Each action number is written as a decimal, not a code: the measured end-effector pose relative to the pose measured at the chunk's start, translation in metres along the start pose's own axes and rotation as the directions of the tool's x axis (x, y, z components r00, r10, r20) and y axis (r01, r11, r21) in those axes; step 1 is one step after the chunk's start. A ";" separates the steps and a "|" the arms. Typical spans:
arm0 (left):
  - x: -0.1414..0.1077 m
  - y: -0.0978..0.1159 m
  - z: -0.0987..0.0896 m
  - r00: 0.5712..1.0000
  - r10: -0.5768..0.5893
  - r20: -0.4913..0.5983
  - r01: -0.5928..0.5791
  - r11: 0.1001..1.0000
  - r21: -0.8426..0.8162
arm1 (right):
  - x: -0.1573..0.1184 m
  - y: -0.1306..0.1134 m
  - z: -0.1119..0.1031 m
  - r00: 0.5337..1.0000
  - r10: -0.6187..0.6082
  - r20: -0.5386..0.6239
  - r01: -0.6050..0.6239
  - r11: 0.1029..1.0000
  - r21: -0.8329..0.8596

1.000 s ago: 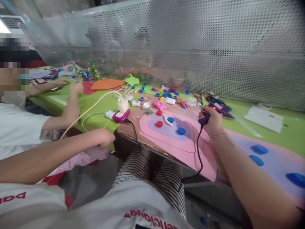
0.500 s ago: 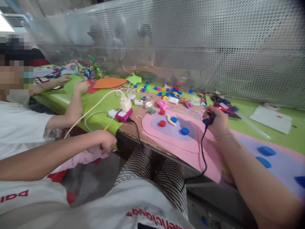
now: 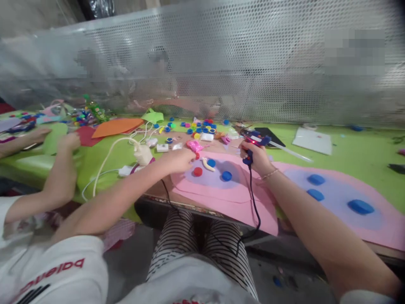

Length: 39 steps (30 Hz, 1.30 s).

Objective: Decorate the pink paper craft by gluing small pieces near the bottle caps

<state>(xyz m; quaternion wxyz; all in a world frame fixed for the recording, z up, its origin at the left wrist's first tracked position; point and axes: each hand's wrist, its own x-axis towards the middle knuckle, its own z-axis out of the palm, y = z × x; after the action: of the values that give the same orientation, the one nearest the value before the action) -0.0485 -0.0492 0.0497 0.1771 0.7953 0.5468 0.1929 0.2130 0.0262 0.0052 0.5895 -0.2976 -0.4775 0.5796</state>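
My right hand (image 3: 257,157) is closed round the dark blue handle of a glue gun (image 3: 248,157), with a red light lit on its body. Its black cord hangs over the table edge, and a clear glue stick (image 3: 292,152) juts out to the right. My left hand (image 3: 182,160) reaches over the left side of a pink sheet (image 3: 202,192), its fingers bent and bunched beside a red bottle cap (image 3: 197,156). Whatever they hold, if anything, is hidden. On the purple oval (image 3: 211,180) lie another red cap (image 3: 198,172), a cream curved piece (image 3: 208,165) and two blue caps (image 3: 226,175).
To the right lies a second pink and purple sheet (image 3: 338,211) bearing blue caps. Loose coloured caps (image 3: 202,126) and a white board (image 3: 312,140) sit farther back. A white plug (image 3: 143,153) with cables is at left, near a co-worker's hands (image 3: 68,143) holding green sheet. Perforated mesh (image 3: 221,63) stands behind.
My left hand has come up from beside the table edge onto the pink sheet. The view has swung right; my right hand still grips the glue gun.
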 end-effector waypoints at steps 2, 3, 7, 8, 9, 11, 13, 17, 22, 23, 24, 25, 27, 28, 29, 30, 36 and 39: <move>0.031 -0.008 0.015 0.998 -0.004 -0.070 0.008 0.998 0.056 | 0.001 0.001 -0.001 1.000 0.002 -0.001 -0.002 1.000 -0.009; 0.043 -0.011 0.023 0.997 -0.027 -0.069 0.033 0.995 0.093 | 0.001 0.001 -0.002 1.000 0.000 0.008 0.000 1.000 -0.012; 0.064 -0.011 0.043 0.992 -0.127 0.000 0.123 0.961 0.247 | 0.004 0.005 -0.007 0.999 0.001 0.034 0.000 1.000 -0.022; 0.064 -0.010 0.046 0.992 -0.123 0.002 0.118 0.958 0.260 | 0.005 0.006 -0.009 0.999 0.004 0.031 -0.003 1.000 -0.024; 0.062 -0.010 0.047 0.994 -0.108 -0.023 0.110 0.952 0.286 | 0.005 0.006 -0.010 1.000 0.009 0.029 -0.008 1.000 -0.027; 0.057 -0.011 0.049 0.998 -0.027 -0.054 0.041 0.958 0.285 | 0.006 0.008 -0.011 0.999 0.017 0.028 -0.016 0.999 -0.036; 0.052 -0.013 0.049 0.992 0.113 -0.056 -0.094 0.957 0.275 | 0.006 0.008 -0.011 0.999 0.029 0.035 -0.027 0.999 -0.047; 0.051 -0.020 0.051 0.947 0.321 0.004 -0.312 0.919 0.242 | 0.005 0.009 -0.010 0.999 0.039 0.034 -0.037 0.998 -0.059; 0.050 -0.017 0.059 0.889 0.458 -0.033 -0.455 0.888 0.070 | 0.006 0.009 -0.013 0.999 0.028 0.022 -0.026 0.996 -0.089; 0.050 -0.015 0.061 0.873 0.485 -0.045 -0.483 0.874 0.054 | 0.006 0.009 -0.014 0.999 0.030 0.027 -0.028 0.995 -0.099; 0.049 -0.014 0.063 0.859 0.509 -0.052 -0.507 0.861 0.050 | 0.007 0.009 -0.014 0.999 0.031 0.033 -0.027 0.994 -0.109; 0.049 -0.013 0.065 0.847 0.530 -0.049 -0.527 0.848 0.056 | 0.007 0.009 -0.015 0.999 0.027 0.035 -0.023 0.993 -0.116; 0.048 -0.013 0.067 0.823 0.567 -0.020 -0.563 0.821 0.095 | 0.006 0.008 -0.015 0.999 0.014 0.028 -0.011 0.993 -0.120; 0.048 -0.013 0.067 0.809 0.587 0.005 -0.584 0.803 0.121 | 0.006 0.007 -0.015 1.000 0.012 0.025 -0.009 0.993 -0.119; 0.048 -0.015 0.067 0.792 0.609 0.032 -0.607 0.781 0.146 | 0.005 0.006 -0.015 1.000 0.013 0.021 -0.011 0.993 -0.116; 0.049 -0.016 0.066 0.775 0.630 0.056 -0.629 0.759 0.169 | 0.005 0.006 -0.014 1.000 0.017 0.016 -0.015 0.994 -0.111; 0.049 -0.016 0.064 0.762 0.637 0.117 -0.644 0.727 0.237 | 0.004 0.008 -0.013 0.998 0.058 0.035 -0.054 0.991 -0.119; 0.048 -0.014 0.065 0.774 0.621 0.127 -0.632 0.740 0.231 | 0.005 0.010 -0.014 0.997 0.061 0.057 -0.054 0.991 -0.125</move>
<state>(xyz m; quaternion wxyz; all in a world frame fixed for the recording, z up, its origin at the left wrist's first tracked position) -0.0114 -0.0042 -0.0077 0.0071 0.9525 0.2645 0.1508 0.2213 0.0353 -0.0080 0.5383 -0.3294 -0.5211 0.5746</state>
